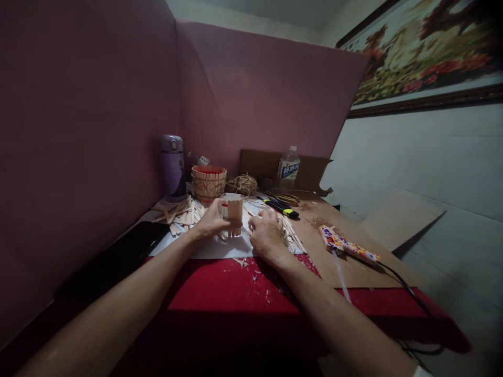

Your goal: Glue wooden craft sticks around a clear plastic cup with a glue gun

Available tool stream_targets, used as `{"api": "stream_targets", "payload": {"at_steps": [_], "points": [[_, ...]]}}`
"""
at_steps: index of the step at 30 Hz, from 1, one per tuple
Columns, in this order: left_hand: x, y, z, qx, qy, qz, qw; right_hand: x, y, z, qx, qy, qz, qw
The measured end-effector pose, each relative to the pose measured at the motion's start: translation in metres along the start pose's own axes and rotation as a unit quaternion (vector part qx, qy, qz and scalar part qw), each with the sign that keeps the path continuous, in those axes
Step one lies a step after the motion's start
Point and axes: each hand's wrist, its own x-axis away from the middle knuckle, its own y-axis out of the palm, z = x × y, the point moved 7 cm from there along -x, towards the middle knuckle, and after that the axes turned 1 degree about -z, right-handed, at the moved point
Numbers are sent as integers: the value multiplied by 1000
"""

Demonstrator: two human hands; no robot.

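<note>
Upright in my left hand is a small cup with flat wooden sticks along its side, fingers closed round its left part. Just to the right, my right hand is low over the white paper with its fingers curled; whatever is between the fingertips is too small to make out. The two hands are apart. Loose wooden sticks are piled left of my left hand, and more sticks are beside my right hand.
Behind stand a purple flask, a stick-covered round container, twine and a plastic bottle. A yellow-black cutter and a flowered glue gun with a cord lie right. A black object is at left.
</note>
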Motion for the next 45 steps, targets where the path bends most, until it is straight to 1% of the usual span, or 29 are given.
{"api": "stream_targets", "payload": {"at_steps": [3, 6, 11, 13, 16, 20, 23, 25, 27, 29, 30, 32, 34, 39, 42, 45], "points": [[0, -3, 1, -14, 2, 14, 1000, -1, 1, 8, -32, 37, 7, 999], [-2, -6, 1, -30, 4, 23, 999, -2, 0, 12, -48, 59, 0, 997], [-5, -10, -2, -47, 6, 37, 998, -2, -1, 11, -72, 87, -57, 992], [-5, -10, -2, -50, 7, 40, 998, -2, -2, 9, -82, 85, -61, 991], [-5, -12, 0, -60, 11, 48, 997, -3, -2, 7, -90, 72, -52, 992], [-3, -18, 9, -84, 31, 75, 993, -3, 0, 5, -93, 64, -51, 992], [2, -24, 24, -97, 76, 111, 986, -2, -1, 4, -98, 62, -45, 992], [8, -26, 40, -136, 141, 140, 970, -2, -2, 3, -103, 58, -39, 992], [18, -20, 59, -221, 240, 158, 932, -2, -3, 1, -108, 53, -33, 992], [26, -8, 70, -294, 316, 145, 890, -2, -5, 0, -111, 45, -28, 992], [28, -2, 72, -321, 338, 132, 875, -2, -5, -1, -112, 43, -27, 992], [29, 7, 73, -363, 361, 105, 852, -2, -6, -2, -117, 39, -26, 992], [29, 13, 73, -393, 375, 90, 835, -2, -7, -3, -122, 38, -25, 991], [29, 17, 76, -421, 403, 100, 806, -2, -8, -5, -134, 34, -11, 990], [29, 19, 76, -428, 412, 96, 798, -3, -11, -6, -148, 21, 26, 988], [29, 19, 76, -424, 416, 93, 799, -3, -21, -9, -171, -9, 93, 981]]}}
